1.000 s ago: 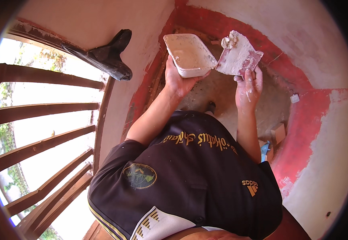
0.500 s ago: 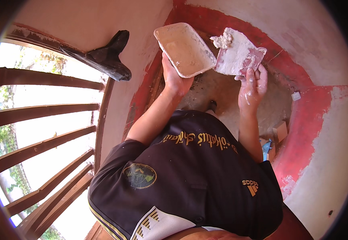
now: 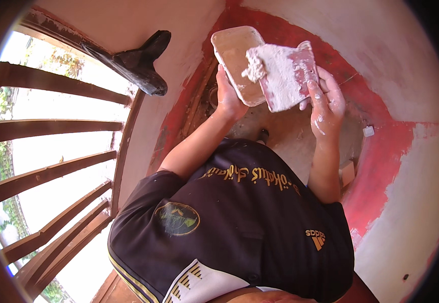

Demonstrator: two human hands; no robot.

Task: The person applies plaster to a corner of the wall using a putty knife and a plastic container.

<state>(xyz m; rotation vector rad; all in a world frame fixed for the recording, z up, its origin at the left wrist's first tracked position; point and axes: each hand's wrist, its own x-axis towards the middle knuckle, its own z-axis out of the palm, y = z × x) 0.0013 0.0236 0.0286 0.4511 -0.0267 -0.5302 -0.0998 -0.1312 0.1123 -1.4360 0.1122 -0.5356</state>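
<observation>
My left hand [image 3: 230,99] is closed around the lower left side of a shallow, pale plastic tray [image 3: 232,43], whose inside is smeared with a thin whitish film. A flat, reddish putty spreader [image 3: 304,68] is pinched between the thumb and fingers of my right hand [image 3: 329,101]. White paste coats most of the spreader's face. At its left edge a thick lump of putty [image 3: 254,67] hangs over the tray and hides part of the tray's right side. Dabs of white show on my right fingers and the back of that hand.
On the left is a window with brown wooden slats [image 3: 53,134]. A black, folded object [image 3: 141,63] sticks out beside its frame. Pale walls with a red painted band [image 3: 386,166] curve around me. A small white square [image 3: 368,131] and a cardboard-coloured block [image 3: 347,173] lie at the right.
The spreader has moved left and turned, so its putty lump now overlaps the tray. The tray has shifted slightly right and tilted more steeply. Both hands keep their hold.
</observation>
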